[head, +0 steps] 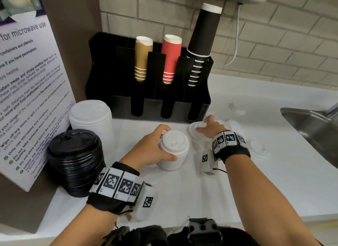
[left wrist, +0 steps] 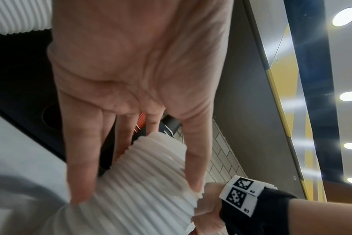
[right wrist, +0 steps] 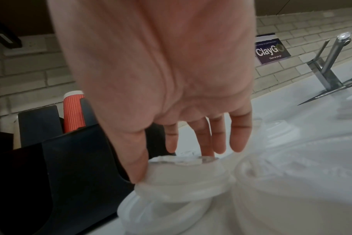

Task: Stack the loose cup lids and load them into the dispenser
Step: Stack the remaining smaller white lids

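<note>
- Wrist bands with printed square markers (head: 117,185) sit nearest the viewer, one on each forearm.
- Black lids, stack (head: 76,161), stand at the near left of the counter (head: 182,194), apart from the white ones, probably sorted by colour.
- Left hand (head: 148,150) curls round the side of a short stack of white lids (head: 173,150), thumb in front and fingers behind; the wrist view shows the fingertips (left wrist: 80,190) pressed into its ribbed wall. The grasp likely steadies the pile so further lids can be dropped on top.
- Right hand (head: 208,128) reaches just beyond that stack and pinches a loose white lid (head: 196,130) between thumb and fingers; the wrist view shows the thumb (right wrist: 137,171) on the lid's raised crown and at least one other lid beneath it.
- More loose lids (head: 257,150) lie scattered to the right, towards the sink (head: 311,128), so gathering appears well short of done.
- Tall white pile (head: 91,121) stands behind the black lids, beside the dispenser.
- Dispenser (head: 146,103), a black holder against the brick wall, carries gold cups (head: 142,59), red cups (head: 171,59) and black cups (head: 201,44) upside down in its slots; the lower front slots look vacant, and no lids are loaded yet.
</note>
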Demonstrator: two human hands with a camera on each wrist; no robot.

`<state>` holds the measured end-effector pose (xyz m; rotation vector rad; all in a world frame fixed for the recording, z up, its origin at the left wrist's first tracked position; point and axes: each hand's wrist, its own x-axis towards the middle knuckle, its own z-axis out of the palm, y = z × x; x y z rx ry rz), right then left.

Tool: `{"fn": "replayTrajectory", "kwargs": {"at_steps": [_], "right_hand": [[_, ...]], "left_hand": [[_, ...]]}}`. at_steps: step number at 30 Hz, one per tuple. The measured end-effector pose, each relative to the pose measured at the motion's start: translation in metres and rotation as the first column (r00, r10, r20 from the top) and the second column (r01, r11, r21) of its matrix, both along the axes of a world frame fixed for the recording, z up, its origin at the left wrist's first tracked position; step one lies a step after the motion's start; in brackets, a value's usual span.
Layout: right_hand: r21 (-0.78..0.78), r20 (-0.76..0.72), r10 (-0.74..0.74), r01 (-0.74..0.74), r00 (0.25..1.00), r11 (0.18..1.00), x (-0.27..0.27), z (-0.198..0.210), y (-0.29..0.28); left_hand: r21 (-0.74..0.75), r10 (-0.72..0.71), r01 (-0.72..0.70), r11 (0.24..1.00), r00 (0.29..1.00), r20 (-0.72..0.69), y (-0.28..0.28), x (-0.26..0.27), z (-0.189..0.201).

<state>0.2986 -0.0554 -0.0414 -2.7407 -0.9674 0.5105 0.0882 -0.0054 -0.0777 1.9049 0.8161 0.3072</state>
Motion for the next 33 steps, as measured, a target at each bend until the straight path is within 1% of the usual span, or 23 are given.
{"fn": "replayTrajectory", "kwargs": {"at_steps": [3,6,10,12,15,18,20,22,23,26,28,30,33], "right_hand": [[0.02,-0.016,0.015,-0.014,1.0,1.0,0.002,-0.002,0.0],[0.066,-0.058,0.028,-0.024,0.998,0.998,0.01,-0.007,-0.002],[0.195,-0.15,0.074,-0.044,0.986,0.98,0.025,-0.01,-0.008],[0.309,-0.195,0.109,-0.044,0.975,0.95,0.031,-0.01,-0.013],[0.492,-0.279,0.201,-0.04,0.939,0.869,0.03,-0.008,-0.024],[0.617,-0.32,0.334,-0.073,0.887,0.783,0.021,-0.005,-0.037],[0.67,-0.31,0.411,-0.109,0.857,0.734,0.013,-0.004,-0.045],[0.711,-0.275,0.471,-0.153,0.838,0.687,0.007,-0.006,-0.049],[0.714,-0.253,0.491,-0.182,0.833,0.676,0.005,-0.008,-0.05],[0.672,-0.146,0.524,-0.305,0.839,0.675,0.001,-0.012,-0.048],[0.652,-0.07,0.551,-0.379,0.832,0.656,-0.001,-0.012,-0.045],[0.644,-0.046,0.581,-0.421,0.812,0.639,-0.004,-0.01,-0.041],[0.596,-0.022,0.625,-0.492,0.781,0.635,-0.007,-0.007,-0.036]], "left_hand": [[-0.054,-0.06,0.058,0.997,0.997,-0.042,-0.002,0.001,-0.001],[-0.081,-0.07,0.065,0.995,0.995,-0.065,-0.006,0.005,-0.002],[-0.08,-0.069,0.062,0.995,0.994,-0.089,-0.009,0.013,-0.002],[-0.087,-0.073,0.066,0.994,0.994,-0.083,-0.012,0.019,-0.001],[-0.086,-0.067,0.062,0.994,0.996,-0.063,-0.015,0.029,0.0],[-0.016,0.019,-0.019,1.0,1.0,-0.012,-0.017,0.039,0.001],[0.038,0.096,-0.097,0.995,0.995,0.039,-0.016,0.044,0.001],[0.046,0.144,-0.147,0.988,0.987,0.067,-0.017,0.049,0.001],[0.045,0.156,-0.16,0.986,0.985,0.074,-0.017,0.05,0.001],[0.05,0.175,-0.179,0.983,0.982,0.073,-0.018,0.055,0.0],[0.053,0.183,-0.186,0.981,0.982,0.057,-0.019,0.056,0.0],[0.047,0.188,-0.19,0.981,0.981,0.046,-0.02,0.057,0.0],[0.032,0.195,-0.197,0.98,0.979,0.05,-0.021,0.058,0.0]]}}
